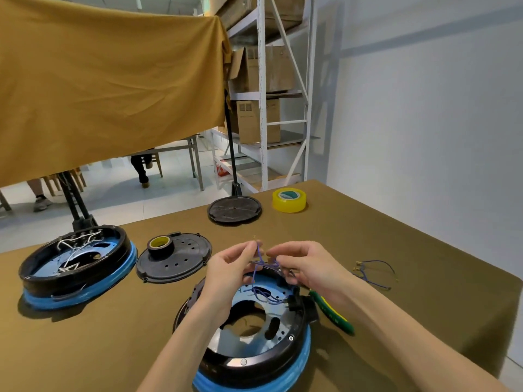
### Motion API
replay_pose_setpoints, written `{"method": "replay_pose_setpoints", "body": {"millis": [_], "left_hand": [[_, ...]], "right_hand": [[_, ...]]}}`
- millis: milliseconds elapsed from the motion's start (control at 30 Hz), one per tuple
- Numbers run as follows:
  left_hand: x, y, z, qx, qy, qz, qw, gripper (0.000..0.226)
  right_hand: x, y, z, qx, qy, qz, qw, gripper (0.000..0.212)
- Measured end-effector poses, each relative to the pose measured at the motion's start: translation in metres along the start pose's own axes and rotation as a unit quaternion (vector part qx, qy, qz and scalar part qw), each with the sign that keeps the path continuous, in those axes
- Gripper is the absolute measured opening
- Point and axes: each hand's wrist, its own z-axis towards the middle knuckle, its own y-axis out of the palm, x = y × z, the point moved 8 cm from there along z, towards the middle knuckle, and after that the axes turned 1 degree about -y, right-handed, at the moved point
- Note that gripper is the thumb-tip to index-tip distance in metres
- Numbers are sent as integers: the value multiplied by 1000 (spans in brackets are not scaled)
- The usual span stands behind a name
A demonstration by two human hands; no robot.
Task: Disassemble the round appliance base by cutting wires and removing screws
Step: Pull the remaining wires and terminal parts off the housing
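Note:
A round black appliance base (254, 360) with a blue rim lies open side up at the table's near middle. Purple wires (259, 260) rise from its inside. My left hand (229, 264) pinches the upper end of a wire between thumb and fingers. My right hand (300, 264) pinches the wires just to the right, above the base's far edge. Green-and-yellow-handled cutters (334, 315) lie on the table under my right forearm, touching the base's right side.
A second blue-rimmed base (76, 267) with white wires sits at left. Two black round covers (181, 261) (234, 209) lie behind, one with a tape roll (160, 244) on it. Yellow tape (289, 200) is at the back; cut purple wires (373, 274) lie at right.

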Motion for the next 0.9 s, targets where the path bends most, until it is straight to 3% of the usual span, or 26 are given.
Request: {"method": "replay_pose_setpoints", "body": {"millis": [100,200,400,567,700,767,833,900], "left_hand": [[0,8,4,-20,26,82,996,20],[0,6,5,-8,105,204,973,22],[-18,1,-1,-16,170,480,860,25],[-18,-2,-2,5,185,551,814,30],[-19,2,-5,-15,184,567,803,29],[-19,4,-7,-42,184,552,812,25],[-19,7,-10,-78,186,528,825,23],[-19,11,-14,-107,190,510,832,20]], "right_hand": [[-4,-32,1,49,-12,31,998,19],[-7,-80,7,132,-16,30,991,18],[17,-171,28,286,4,-61,956,17],[27,-211,43,348,10,-208,914,17],[7,-182,39,308,-14,-483,820,26],[-5,-142,34,272,-76,-462,841,24],[0,-88,33,161,-100,-399,897,21],[16,-39,30,61,-81,-395,913,28]]}}
